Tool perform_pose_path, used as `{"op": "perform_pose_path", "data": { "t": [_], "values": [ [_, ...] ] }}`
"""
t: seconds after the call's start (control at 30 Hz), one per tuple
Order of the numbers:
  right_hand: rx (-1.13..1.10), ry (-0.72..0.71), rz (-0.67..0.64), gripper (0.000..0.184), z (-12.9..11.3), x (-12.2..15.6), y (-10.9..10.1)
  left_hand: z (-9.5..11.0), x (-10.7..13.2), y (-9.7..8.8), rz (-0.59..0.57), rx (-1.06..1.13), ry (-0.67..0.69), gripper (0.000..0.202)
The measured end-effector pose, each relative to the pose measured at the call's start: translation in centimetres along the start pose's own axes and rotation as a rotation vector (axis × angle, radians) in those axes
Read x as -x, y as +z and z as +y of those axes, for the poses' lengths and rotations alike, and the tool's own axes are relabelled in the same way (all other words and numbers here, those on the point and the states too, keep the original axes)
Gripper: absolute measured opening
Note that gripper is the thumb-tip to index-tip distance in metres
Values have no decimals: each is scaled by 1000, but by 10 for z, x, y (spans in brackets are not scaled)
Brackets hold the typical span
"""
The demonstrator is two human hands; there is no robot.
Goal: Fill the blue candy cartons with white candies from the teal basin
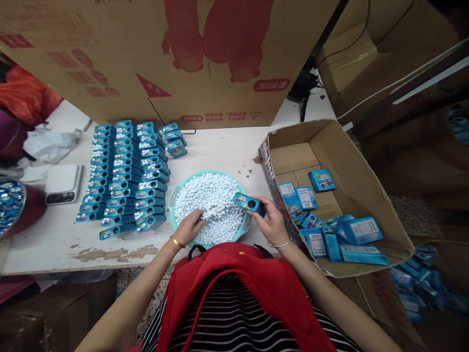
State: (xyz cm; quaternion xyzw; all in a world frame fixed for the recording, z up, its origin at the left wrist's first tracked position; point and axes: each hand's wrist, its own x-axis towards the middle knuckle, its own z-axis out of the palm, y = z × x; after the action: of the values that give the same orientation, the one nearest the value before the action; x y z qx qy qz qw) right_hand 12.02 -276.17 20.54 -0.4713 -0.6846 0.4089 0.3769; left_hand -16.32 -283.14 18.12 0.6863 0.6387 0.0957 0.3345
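A turquoise basin (pixel 173 199) full of small white candies (pixel 210 188) stands on the table in front of me. My left hand (pixel 191 227) dips into it from the left, fingers bent and closed around some of the candies at their tips. Over the basin's right rim, my right hand (pixel 270 222) grips a small blue candy box (pixel 249 202), tilted with its top face towards me. That face has a dark round spot and printed lettering. Left of the basin, similar blue boxes (pixel 120 181) stand in several close rows, many with white candies showing at their tops.
An open cardboard carton (pixel 293 161) on the right holds several blue boxes (pixel 322 179). A large printed carton (pixel 220 93) walls off the back. At left are a white scale (pixel 64 181) and a bowl (pixel 29 208) of shiny blue packets. More blue boxes (pixel 410 283) lie lower right.
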Motion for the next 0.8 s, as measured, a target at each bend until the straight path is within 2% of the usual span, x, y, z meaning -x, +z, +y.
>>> {"op": "perform_pose_path", "data": {
  "t": [0.17,0.3,0.4,0.63,0.73,0.8],
  "values": [
    [76,-188,-83,38,-3,-2,3,36,12,-59,26,24,147,26],
    [101,-309,-145,42,-3,-3,14,68,8,-92,-45,-105,250,26],
    [95,-364,-153,43,-5,-4,22,89,2,-107,-129,-283,284,26],
    [100,-426,-156,44,-8,-5,31,148,-4,-129,-287,-715,180,23],
    [99,-427,-158,44,-9,-4,34,171,-3,-132,-309,-810,189,23],
    [91,-420,-159,44,-9,-3,35,175,-1,-133,-300,-822,199,21]
  ]
}}
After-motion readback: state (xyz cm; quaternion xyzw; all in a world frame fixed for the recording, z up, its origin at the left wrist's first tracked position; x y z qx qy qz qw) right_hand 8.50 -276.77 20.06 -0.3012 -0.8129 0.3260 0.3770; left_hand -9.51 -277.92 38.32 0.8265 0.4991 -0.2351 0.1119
